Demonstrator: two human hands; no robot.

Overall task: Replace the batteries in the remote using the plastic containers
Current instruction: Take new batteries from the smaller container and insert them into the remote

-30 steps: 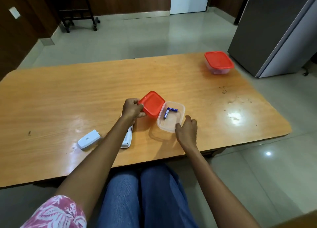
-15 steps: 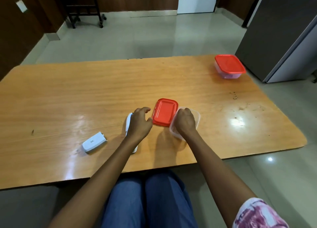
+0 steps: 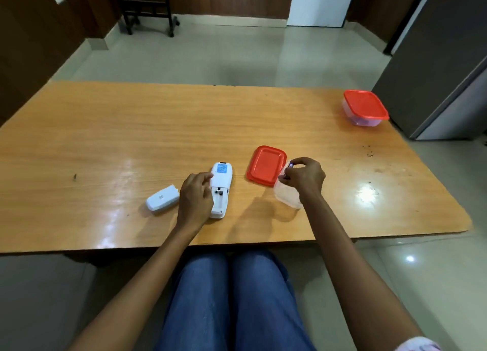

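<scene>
The white remote point(image 3: 220, 189) lies face down on the wooden table point(image 3: 131, 129) with its battery bay uncovered. My left hand point(image 3: 195, 199) rests against its left side, fingers loosely curled. The remote's white battery cover point(image 3: 162, 199) lies to the left. A red lid point(image 3: 266, 165) lies flat beside a clear open container point(image 3: 286, 196). Over that container my right hand point(image 3: 305, 178) pinches a blue battery point(image 3: 287, 170). A second container with a red lid on point(image 3: 365, 108) stands at the far right corner.
A grey cabinet point(image 3: 434, 60) stands close to the table's right far corner. A dark wheeled stand point(image 3: 147, 10) is on the floor beyond the table. My knees in blue jeans point(image 3: 232, 298) are under the near edge.
My left hand let go of the red lid, now flat on the table, and moved to the remote. My right hand reached into the clear container and lifted a battery out.
</scene>
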